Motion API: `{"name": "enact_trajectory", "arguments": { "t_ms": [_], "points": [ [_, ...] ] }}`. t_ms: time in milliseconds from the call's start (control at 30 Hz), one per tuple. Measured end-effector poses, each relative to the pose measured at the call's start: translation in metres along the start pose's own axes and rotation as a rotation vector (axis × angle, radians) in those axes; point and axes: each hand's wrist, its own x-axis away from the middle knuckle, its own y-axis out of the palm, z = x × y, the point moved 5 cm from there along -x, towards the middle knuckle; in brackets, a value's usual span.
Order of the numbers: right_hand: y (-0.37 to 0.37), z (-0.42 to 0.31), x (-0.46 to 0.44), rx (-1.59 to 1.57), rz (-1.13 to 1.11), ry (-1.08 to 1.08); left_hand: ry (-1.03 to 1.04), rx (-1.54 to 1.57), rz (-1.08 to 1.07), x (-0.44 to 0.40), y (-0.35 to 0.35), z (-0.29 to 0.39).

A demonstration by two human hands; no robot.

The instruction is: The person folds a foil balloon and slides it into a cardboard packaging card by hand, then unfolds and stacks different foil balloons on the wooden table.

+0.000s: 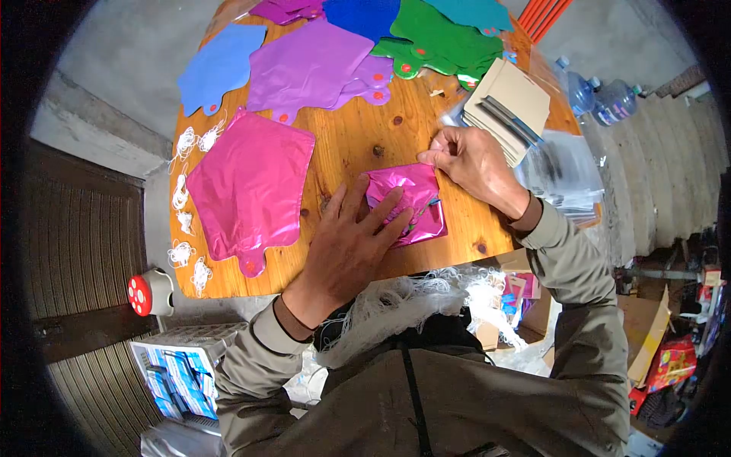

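Observation:
A shiny pink foil balloon [426,226], folded into a small packet, lies on the wooden table in front of me. My left hand [352,236] rests flat on its left part with the fingers spread, hiding some of it. At the packet's upper right corner, my right hand [474,164] pinches the edge between thumb and forefinger. A little green shows beside my left fingertips. Another pink foil balloon [251,190] is spread flat to the left, its rounded tab with a red dot pointing toward me.
Purple [308,68], light blue [222,67] and green [445,42] flat balloons cover the table's far side. White string bundles [180,192] line the left edge. Cardboard pieces [512,99] and clear plastic bags [562,169] lie at the right. White strings [403,305] hang over my lap.

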Motion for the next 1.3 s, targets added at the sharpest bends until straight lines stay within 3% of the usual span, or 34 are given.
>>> {"name": "enact_trajectory", "arguments": {
  "t_ms": [133,233,367,400,567,667,767,1067,1300],
  "points": [
    [-0.003,-0.002,0.0,-0.026,-0.003,-0.074,0.012,-0.022,0.016,0.001,0.0,0.001],
    [-0.017,-0.02,0.013,-0.023,0.25,-0.256,0.002,-0.027,0.026,0.0,-0.002,0.0],
    [0.001,-0.063,0.052,0.128,0.044,-0.517,-0.019,0.022,0.025,0.0,-0.002,0.0],
    [0.009,-0.066,0.059,0.098,-0.074,-0.505,-0.015,0.039,0.023,0.0,-0.002,0.001],
    [0.031,-0.056,0.068,0.217,-0.18,-0.51,-0.013,0.111,0.106,0.001,-0.007,-0.004],
    [0.032,-0.056,0.069,0.218,-0.184,-0.503,-0.224,0.367,0.117,0.007,-0.004,-0.018],
    [0.033,-0.055,0.069,0.195,-0.18,-0.497,-0.297,0.467,0.263,0.006,-0.005,-0.029],
    [0.035,-0.049,0.07,0.147,-0.156,-0.485,-0.28,0.484,0.027,-0.005,-0.004,-0.033],
    [0.036,-0.047,0.07,0.127,-0.138,-0.502,-0.19,0.376,0.011,-0.004,-0.005,-0.027]
  ]
}}
